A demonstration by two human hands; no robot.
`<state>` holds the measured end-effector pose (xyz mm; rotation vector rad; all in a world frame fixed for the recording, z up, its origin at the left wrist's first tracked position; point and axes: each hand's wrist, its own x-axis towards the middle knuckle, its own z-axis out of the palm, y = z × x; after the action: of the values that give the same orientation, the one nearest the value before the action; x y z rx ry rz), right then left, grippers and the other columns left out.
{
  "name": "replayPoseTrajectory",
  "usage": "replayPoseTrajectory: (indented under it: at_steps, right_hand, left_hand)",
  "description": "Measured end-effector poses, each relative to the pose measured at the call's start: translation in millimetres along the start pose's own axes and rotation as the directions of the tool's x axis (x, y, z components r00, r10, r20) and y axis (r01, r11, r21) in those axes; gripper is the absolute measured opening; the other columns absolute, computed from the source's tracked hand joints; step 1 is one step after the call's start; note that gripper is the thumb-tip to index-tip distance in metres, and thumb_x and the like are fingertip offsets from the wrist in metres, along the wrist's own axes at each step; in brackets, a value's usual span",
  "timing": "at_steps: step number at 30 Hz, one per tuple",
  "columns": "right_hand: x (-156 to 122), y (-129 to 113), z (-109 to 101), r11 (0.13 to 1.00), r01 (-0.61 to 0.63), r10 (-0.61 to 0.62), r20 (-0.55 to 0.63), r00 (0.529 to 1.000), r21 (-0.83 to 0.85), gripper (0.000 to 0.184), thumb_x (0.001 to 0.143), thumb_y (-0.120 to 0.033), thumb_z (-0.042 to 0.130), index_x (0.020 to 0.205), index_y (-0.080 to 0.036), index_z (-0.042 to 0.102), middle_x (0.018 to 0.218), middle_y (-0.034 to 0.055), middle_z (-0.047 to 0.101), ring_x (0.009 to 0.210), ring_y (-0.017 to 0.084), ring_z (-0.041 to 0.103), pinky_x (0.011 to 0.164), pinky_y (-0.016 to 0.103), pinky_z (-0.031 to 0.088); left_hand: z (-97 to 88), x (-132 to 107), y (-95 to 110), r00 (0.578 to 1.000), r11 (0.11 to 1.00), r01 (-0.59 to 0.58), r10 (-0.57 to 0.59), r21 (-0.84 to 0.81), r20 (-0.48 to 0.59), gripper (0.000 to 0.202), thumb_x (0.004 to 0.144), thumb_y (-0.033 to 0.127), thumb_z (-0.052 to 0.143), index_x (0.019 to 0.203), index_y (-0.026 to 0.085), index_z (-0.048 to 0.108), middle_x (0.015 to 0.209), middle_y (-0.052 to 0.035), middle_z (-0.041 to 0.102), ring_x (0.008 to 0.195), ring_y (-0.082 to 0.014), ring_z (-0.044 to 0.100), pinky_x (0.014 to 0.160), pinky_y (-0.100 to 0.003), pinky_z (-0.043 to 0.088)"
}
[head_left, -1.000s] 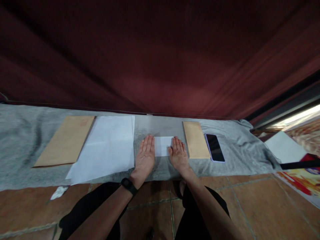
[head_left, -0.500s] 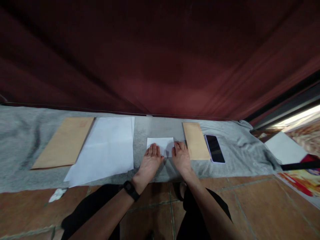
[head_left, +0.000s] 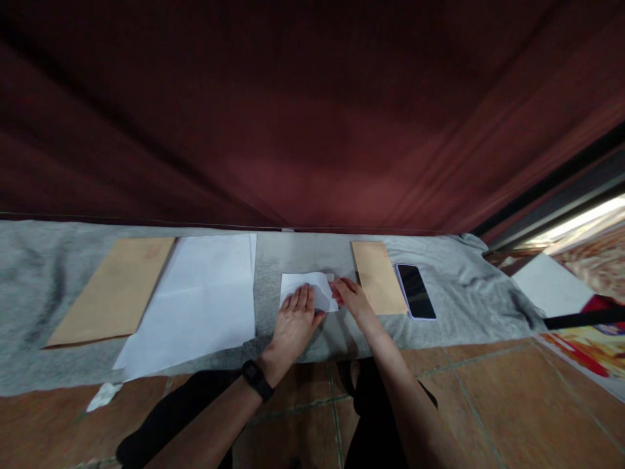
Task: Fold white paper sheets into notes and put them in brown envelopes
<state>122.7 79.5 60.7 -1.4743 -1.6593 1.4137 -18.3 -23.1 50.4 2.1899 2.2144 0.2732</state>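
A small folded sheet of white paper (head_left: 291, 282) lies on the grey cloth in front of me. Across its lower left part rests my left hand (head_left: 295, 317), palm down with the fingers stretched out, a dark watch on the wrist. My right hand (head_left: 352, 298) pinches the paper's right edge, where a layer is lifted and curls up. Just right of that hand is a narrow brown envelope (head_left: 379, 280). Larger white sheets (head_left: 209, 299) lie to the left, beside big brown envelopes (head_left: 114, 286).
The grey cloth (head_left: 454, 286) covers a long low surface against a dark red hanging fabric (head_left: 312, 130). A phone (head_left: 416, 292) lies right of the narrow envelope. A crumpled white scrap (head_left: 103, 397) is on the tiled floor (head_left: 488, 391). White card (head_left: 551, 283) stands at the far right.
My right hand has gone from lying beside the paper to pinching its right edge, and a layer there now lifts and curls. My left hand stays pressed on the paper.
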Motion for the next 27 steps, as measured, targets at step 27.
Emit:
replayPoseTrajectory:
  at_steps: [27]
  right_hand:
    - [-10,-7,6,0.920,-0.038,-0.029,0.163,0.986,0.390,0.056,0.083,-0.070,0.049,0.093,-0.019,0.072,0.098,0.0091,0.073,0.089,0.021,0.066,0.078,0.032,0.052]
  left_hand:
    - [-15.1,11,3,0.984,0.928,0.085,-0.136,-0.364,-0.116,0.039,0.101,0.032,0.040,0.119,0.010,0.067,0.119,-0.0185,0.071,0.114,-0.0296,0.065,0.100,-0.045,0.048]
